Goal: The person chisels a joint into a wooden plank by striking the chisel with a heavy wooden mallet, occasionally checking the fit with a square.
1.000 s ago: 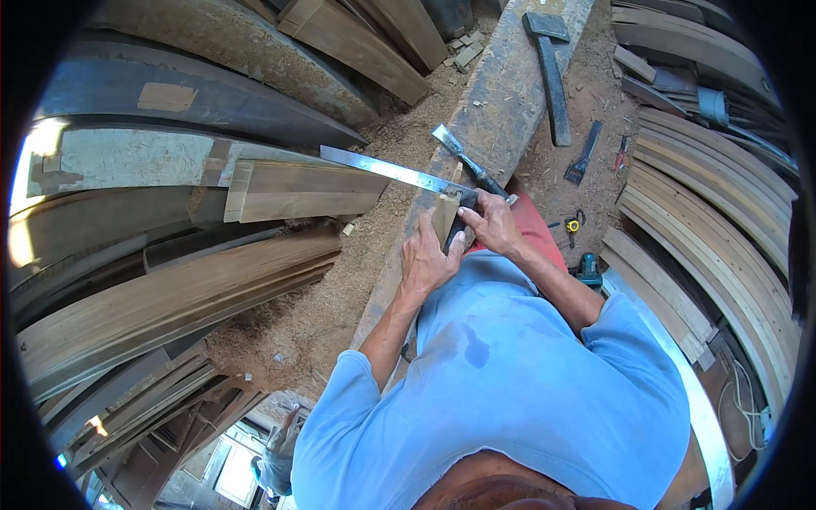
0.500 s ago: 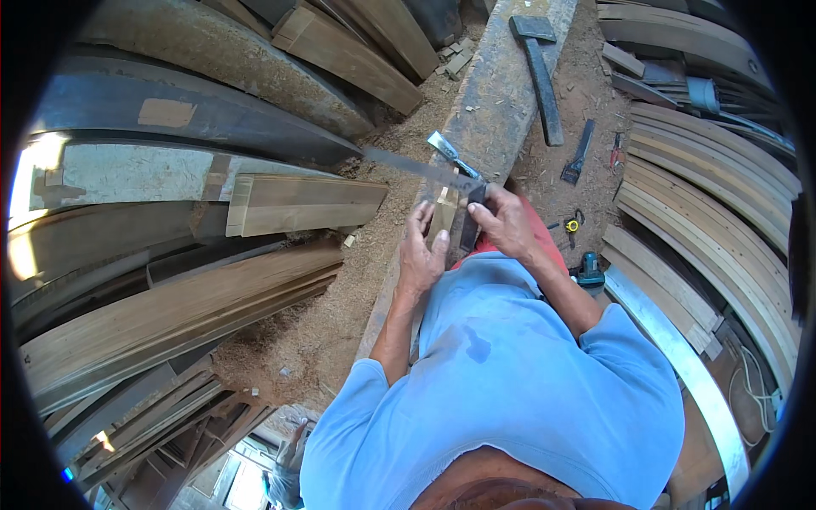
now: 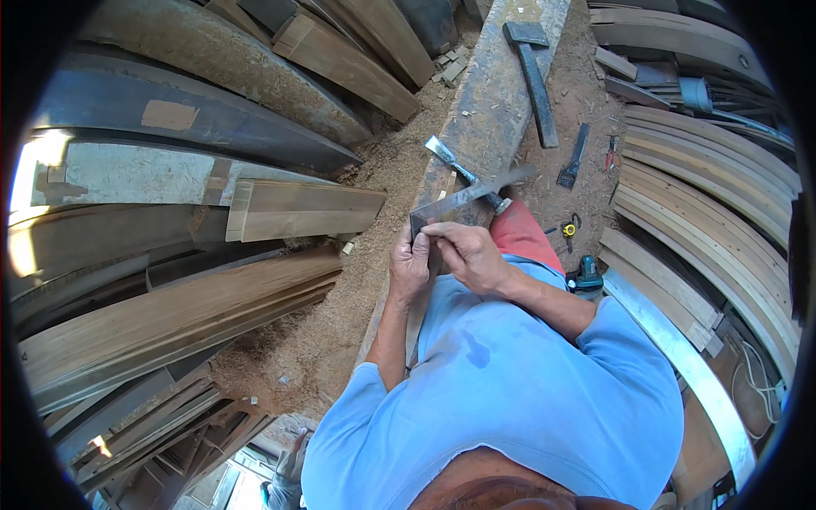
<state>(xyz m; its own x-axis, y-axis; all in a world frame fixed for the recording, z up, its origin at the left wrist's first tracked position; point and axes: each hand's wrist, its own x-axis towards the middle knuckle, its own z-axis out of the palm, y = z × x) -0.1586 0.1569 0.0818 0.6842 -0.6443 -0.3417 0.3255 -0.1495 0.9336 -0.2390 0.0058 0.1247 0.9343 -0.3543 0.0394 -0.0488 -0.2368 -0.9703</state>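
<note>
A try square (image 3: 480, 194) with a thin metal blade and dark stock lies slantwise across a small piece of wood (image 3: 449, 184), its blade pointing to the right. My right hand (image 3: 472, 257) is closed, its fingertips pinching the square near the stock. Beside the stock, my left hand (image 3: 410, 265) is curled around the wood, most of which both hands hide. A chisel (image 3: 459, 166) with a bright blade rests on the bench just beyond, passing under the square's blade. The wooden bench plank (image 3: 493, 106) runs away from me.
A dark mallet (image 3: 535, 85) lies farther along the plank. On the ground to the right are a dark flat tool (image 3: 575, 155), red-handled pliers (image 3: 610, 153), a yellow tape measure (image 3: 569, 229) and a teal power tool (image 3: 586, 274). Stacked boards (image 3: 306, 208) line the left, more planks (image 3: 697, 212) the right.
The try square has been turned over: its blade pointed left and now points right. My right hand has moved left and nearer my left hand.
</note>
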